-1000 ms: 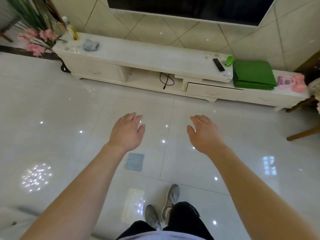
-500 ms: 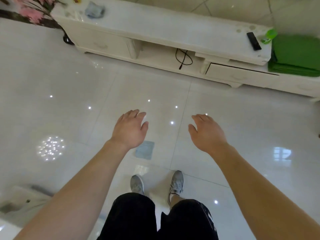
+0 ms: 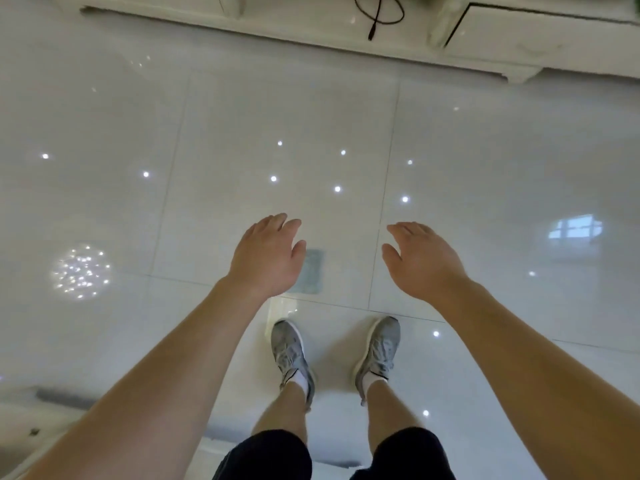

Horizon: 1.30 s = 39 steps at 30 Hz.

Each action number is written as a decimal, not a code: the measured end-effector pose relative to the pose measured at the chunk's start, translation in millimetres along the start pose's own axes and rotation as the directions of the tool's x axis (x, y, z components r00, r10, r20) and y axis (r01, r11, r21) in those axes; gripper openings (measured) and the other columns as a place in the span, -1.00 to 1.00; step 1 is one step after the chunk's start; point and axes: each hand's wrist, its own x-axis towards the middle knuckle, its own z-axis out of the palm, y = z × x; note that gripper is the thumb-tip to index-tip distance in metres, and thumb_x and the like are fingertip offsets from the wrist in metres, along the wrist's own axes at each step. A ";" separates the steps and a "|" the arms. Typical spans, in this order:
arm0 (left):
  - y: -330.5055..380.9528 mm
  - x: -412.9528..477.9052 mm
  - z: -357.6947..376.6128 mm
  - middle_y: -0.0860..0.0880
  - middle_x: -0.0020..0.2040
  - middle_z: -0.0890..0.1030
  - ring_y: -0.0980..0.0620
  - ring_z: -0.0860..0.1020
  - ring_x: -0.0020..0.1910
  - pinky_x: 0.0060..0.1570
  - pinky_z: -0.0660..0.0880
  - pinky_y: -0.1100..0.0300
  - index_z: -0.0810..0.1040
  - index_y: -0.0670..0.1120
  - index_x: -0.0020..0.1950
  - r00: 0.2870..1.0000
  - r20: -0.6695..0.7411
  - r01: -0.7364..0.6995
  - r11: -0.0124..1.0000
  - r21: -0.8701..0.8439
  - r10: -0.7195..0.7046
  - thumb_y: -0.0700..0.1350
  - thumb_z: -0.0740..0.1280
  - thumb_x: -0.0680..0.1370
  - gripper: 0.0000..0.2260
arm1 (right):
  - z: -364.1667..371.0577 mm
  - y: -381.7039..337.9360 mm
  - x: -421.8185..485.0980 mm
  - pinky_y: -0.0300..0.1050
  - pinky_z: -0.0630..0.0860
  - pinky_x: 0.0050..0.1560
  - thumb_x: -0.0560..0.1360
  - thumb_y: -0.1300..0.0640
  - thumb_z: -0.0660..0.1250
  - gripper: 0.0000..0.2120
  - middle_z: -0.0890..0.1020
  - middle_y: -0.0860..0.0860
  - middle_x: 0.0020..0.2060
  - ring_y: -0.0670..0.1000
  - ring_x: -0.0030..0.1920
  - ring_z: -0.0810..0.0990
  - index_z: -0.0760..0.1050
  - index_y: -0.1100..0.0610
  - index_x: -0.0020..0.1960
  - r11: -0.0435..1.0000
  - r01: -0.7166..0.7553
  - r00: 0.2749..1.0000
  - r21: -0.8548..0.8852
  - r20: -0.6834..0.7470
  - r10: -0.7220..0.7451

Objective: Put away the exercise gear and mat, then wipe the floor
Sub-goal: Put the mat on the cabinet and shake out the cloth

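Closest to me: black shorts, bare legs, grey sneakers planted apart on the glossy tile floor. Both arms stretch fwd & down. The left hand hangs palm-down, fingers straight-ish & together, holding nothing. The right hand is the same: fingers relaxed, thumb out, empty.

Between them, just ahead of the toes, a small grey-blue cloth lies flat on the tile. The left hand hides its left edge from here; can't tell if it touches, prob. not. No mat or exercise gear in sight, so I'd say this is the wiping part, w/ the cloth about to be picked up.

Further off: the base of a white TV cabinet, w/ a black cable dangling in its open bay.

Risks: the cloth is thin & flat, so fingertips may skid over it w/o catching an edge. The polished tile looks slick, so leaning fwd could let a sneaker slide.
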 end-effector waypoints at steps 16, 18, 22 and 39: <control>-86.4 118.9 256.8 -0.09 0.49 0.33 -0.13 0.31 0.43 0.36 0.29 0.01 0.28 -0.10 0.52 0.977 0.211 0.045 0.999 -0.002 -0.043 0.02 0.13 0.65 -0.55 | 244.9 53.2 147.7 0.02 0.32 0.35 0.62 -0.03 0.03 -0.51 0.34 0.01 0.46 0.05 0.45 0.27 0.22 0.11 0.51 0.999 -0.044 0.979 0.029 0.203 0.037; -90.7 131.0 285.1 -0.10 0.48 0.34 -0.14 0.33 0.42 0.34 0.32 -0.01 0.26 -0.10 0.52 0.970 0.238 0.044 0.999 0.002 -0.043 0.03 0.16 0.64 -0.53 | 269.3 59.6 158.9 0.03 0.33 0.35 0.62 -0.03 0.02 -0.51 0.33 0.01 0.46 0.06 0.45 0.26 0.21 0.10 0.51 0.999 -0.045 0.972 0.030 0.231 0.037; -101.6 152.1 333.3 -0.12 0.47 0.33 -0.16 0.35 0.38 0.31 0.37 -0.05 0.20 -0.10 0.54 0.961 0.272 0.050 0.999 0.009 -0.051 0.02 0.25 0.60 -0.45 | 307.9 73.2 179.5 0.04 0.35 0.32 0.62 -0.03 0.02 -0.52 0.35 0.03 0.44 0.08 0.42 0.29 0.23 0.11 0.50 0.999 -0.034 0.965 0.001 0.262 0.033; -129.6 202.8 436.8 -0.11 0.36 0.30 -0.19 0.33 0.31 0.18 0.42 -0.07 0.29 -0.07 0.44 0.970 0.227 0.047 0.986 0.161 -0.083 0.08 0.51 0.39 -0.29 | 386.3 98.7 228.3 0.03 0.41 0.21 0.62 -0.03 0.04 -0.56 0.43 0.04 0.35 0.09 0.35 0.35 0.33 0.14 0.40 0.999 -0.051 0.951 -0.001 0.306 0.049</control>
